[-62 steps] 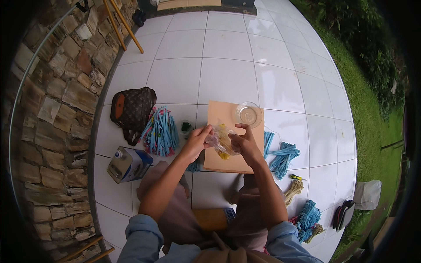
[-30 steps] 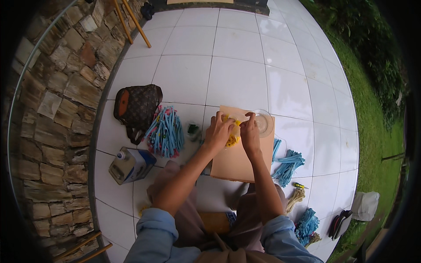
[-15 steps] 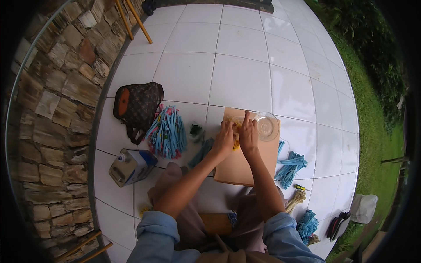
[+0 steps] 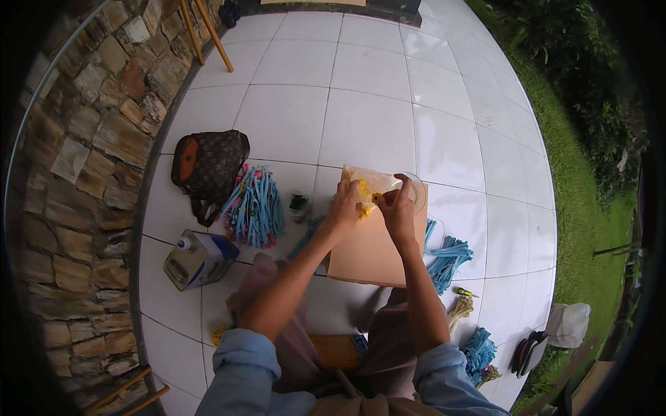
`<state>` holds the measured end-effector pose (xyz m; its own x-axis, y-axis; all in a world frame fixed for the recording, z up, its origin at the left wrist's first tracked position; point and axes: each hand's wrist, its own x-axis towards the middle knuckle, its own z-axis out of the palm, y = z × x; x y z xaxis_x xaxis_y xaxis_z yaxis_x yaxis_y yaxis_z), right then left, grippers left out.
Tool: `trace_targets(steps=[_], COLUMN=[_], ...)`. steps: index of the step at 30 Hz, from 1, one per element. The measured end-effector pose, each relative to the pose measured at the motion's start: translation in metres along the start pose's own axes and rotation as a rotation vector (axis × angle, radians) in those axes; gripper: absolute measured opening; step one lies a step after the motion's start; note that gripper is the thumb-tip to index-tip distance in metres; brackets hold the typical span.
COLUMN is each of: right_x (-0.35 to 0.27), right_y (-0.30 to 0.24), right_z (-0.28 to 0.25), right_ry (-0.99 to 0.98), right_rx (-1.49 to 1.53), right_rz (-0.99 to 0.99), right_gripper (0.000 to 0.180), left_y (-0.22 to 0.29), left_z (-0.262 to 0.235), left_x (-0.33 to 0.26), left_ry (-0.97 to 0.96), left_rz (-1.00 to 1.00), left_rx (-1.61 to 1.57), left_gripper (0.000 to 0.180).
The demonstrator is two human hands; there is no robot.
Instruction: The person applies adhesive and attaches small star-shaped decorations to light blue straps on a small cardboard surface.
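Note:
My left hand is closed on the near left side of a clear plastic bag. Small yellow pieces show beside its fingers; their exact kind is too small to make out. Just to the right, my right hand pinches a small yellow piece between thumb and fingertips. Both hands are over a brown cardboard sheet. Partly behind my right hand, a clear round dish stands on the sheet's far right corner.
Left of the board are a small cup with dark green contents, a pile of blue and pink strips, a brown backpack and a metal can. Blue bundles and a yellow-green cutter lie to the right.
My hands have drawn slightly apart, and the plastic bag now shows spread out between and beyond them. My right hand now pinches a yellow piece in plain sight. The whole view has shifted slightly.

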<state>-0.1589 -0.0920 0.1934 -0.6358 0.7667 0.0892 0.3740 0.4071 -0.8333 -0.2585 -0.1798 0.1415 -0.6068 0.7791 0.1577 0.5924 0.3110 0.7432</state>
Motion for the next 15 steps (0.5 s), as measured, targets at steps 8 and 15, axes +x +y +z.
trace_targets(steps=[8, 15], right_x=[-0.060, -0.078], right_y=[-0.044, -0.047], right_z=[-0.048, -0.070], right_ry=[0.166, 0.073], right_rx=[0.147, 0.316], right_rz=[-0.192, -0.215], right_gripper=[0.057, 0.051], left_y=[0.079, 0.101], left_z=[-0.039, -0.061], left_x=[-0.023, -0.045], left_ry=[-0.186, -0.287], left_rz=[-0.315, -0.350], left_rx=[-0.985, -1.070], left_gripper=[0.025, 0.020])
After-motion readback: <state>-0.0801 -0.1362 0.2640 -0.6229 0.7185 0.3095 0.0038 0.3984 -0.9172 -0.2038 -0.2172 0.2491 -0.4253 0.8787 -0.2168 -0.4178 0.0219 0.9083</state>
